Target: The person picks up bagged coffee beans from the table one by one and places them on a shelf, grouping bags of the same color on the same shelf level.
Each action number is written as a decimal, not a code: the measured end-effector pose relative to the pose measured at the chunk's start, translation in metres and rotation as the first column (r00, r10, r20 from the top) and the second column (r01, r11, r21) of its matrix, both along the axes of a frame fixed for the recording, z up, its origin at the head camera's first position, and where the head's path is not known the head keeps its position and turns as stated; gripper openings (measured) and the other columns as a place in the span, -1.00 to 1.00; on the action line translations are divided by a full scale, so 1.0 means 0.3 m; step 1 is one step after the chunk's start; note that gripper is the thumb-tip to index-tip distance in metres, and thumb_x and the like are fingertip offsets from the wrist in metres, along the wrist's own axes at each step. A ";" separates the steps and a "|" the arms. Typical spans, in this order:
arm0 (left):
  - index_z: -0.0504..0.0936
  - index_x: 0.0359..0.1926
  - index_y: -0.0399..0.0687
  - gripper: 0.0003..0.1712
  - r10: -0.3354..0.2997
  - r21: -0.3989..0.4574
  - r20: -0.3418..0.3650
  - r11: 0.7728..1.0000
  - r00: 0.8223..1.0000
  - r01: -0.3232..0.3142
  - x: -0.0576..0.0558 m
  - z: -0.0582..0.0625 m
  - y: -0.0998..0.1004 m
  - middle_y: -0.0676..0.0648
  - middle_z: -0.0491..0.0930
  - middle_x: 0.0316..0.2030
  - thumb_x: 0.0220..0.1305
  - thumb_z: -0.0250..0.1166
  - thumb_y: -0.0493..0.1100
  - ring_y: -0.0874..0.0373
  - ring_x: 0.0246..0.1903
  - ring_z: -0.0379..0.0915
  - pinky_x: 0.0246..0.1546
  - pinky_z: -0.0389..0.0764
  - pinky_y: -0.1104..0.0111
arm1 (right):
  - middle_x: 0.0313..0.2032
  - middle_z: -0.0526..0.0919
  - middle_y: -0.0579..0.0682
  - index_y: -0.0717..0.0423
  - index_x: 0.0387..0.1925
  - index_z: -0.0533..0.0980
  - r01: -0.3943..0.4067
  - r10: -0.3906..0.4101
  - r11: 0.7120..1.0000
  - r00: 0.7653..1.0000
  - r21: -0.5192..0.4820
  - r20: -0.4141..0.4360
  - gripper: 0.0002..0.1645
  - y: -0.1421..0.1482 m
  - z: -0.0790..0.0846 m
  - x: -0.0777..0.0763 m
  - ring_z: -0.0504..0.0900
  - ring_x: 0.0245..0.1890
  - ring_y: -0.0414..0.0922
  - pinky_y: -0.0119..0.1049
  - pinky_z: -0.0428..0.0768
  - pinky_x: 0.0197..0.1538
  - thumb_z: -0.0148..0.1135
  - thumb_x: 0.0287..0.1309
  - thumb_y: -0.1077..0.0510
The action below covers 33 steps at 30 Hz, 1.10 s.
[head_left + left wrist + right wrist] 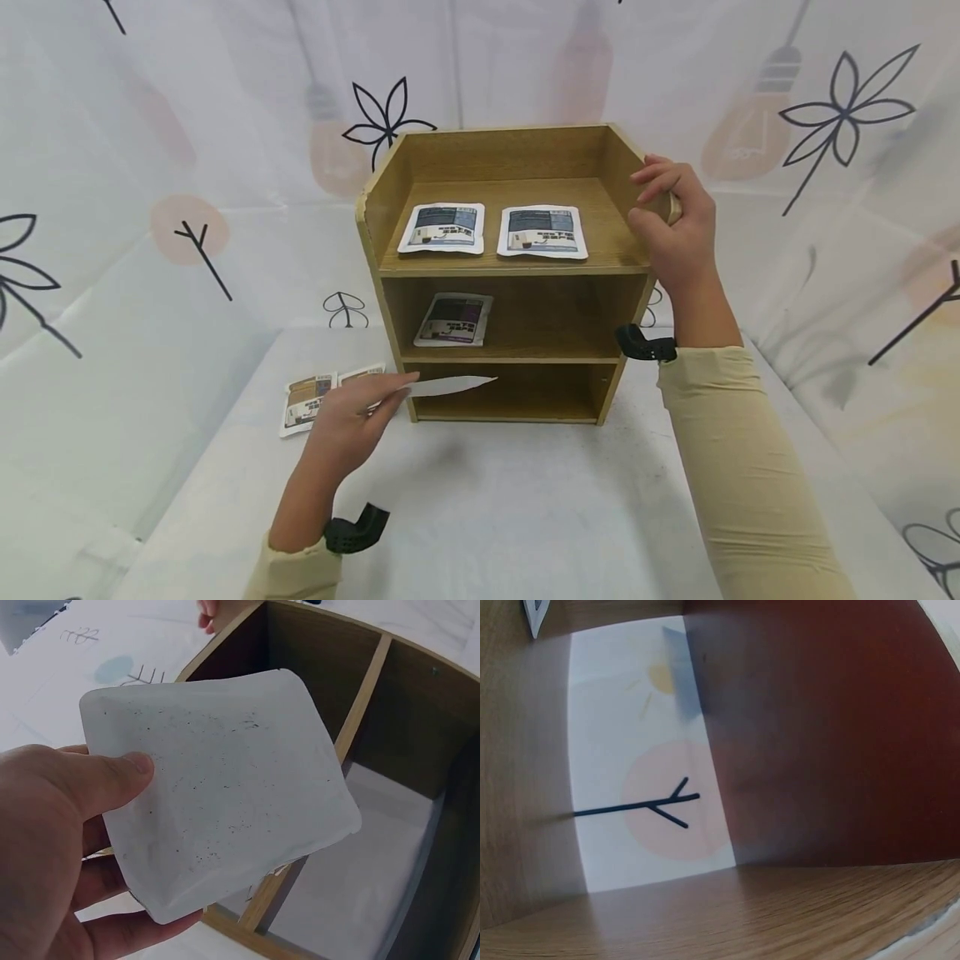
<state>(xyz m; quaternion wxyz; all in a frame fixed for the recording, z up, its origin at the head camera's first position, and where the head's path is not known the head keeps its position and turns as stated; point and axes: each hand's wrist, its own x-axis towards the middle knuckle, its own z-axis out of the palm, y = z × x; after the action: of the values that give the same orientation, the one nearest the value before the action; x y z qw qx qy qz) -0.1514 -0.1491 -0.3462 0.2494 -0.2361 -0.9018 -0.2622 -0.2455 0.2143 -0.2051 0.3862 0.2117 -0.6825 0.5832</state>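
Note:
My left hand (352, 421) pinches a flat white packet (450, 385) in front of the shelf's lowest compartment. In the left wrist view the thumb lies on the packet's plain, speckled white face (225, 787), with fingers behind it. My right hand (678, 221) grips the upper right side panel of a small wooden shelf (510, 154). That hand is out of sight in the right wrist view, which shows the shelf's wooden surfaces (840, 750). Two blue-labelled packets (446, 227) (543, 232) lie side by side on the top tier. A purple-labelled packet (454, 320) is at the middle tier's left.
Brown-labelled packets (306, 404) lie on the white table (495, 508) left of the shelf, partly behind my left hand. A patterned white cloth (247, 150) hangs behind and at the sides. Black straps (356, 529) are on both wrists.

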 end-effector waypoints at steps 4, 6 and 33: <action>0.70 0.04 0.09 -0.66 -0.049 0.010 -0.054 0.999 0.997 0.049 -0.012 -0.001 0.022 0.08 0.73 -0.08 0.24 0.31 -0.25 0.14 -0.06 0.65 -0.05 0.66 0.19 | -0.23 0.58 -0.31 0.54 -0.38 0.30 0.003 -0.002 1.000 1.000 0.004 -0.003 -0.80 0.000 -0.001 -0.001 0.38 0.30 -0.01 -0.19 0.25 0.43 0.01 -0.10 0.42; 0.70 0.03 0.09 -0.66 -0.070 0.025 -0.076 0.997 0.995 0.072 -0.017 -0.001 0.035 0.08 0.73 -0.08 0.24 0.31 -0.25 0.15 -0.07 0.66 -0.06 0.66 0.20 | -0.23 0.58 -0.32 0.55 -0.38 0.29 0.005 -0.005 1.000 1.000 0.008 -0.007 -0.79 0.001 -0.002 -0.002 0.38 0.30 -0.03 -0.19 0.25 0.43 0.01 -0.09 0.41; 0.70 0.04 0.02 -0.65 -0.202 0.137 -0.205 0.963 0.958 0.233 -0.059 0.010 0.188 0.01 0.74 -0.12 0.23 0.31 -0.30 0.17 -0.10 0.66 -0.09 0.68 0.32 | -0.23 0.59 -0.30 0.50 -0.39 0.32 -0.003 0.003 1.000 1.000 -0.008 0.004 -0.82 0.008 -0.007 -0.018 0.39 0.29 -0.07 -0.19 0.25 0.42 0.03 -0.10 0.41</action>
<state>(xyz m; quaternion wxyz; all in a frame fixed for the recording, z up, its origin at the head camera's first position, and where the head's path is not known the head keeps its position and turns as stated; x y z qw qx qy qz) -0.1690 -0.0929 -0.3431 0.3214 -0.3371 -0.8187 -0.3359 -0.2510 0.2168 -0.2072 0.3848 0.2098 -0.6807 0.5870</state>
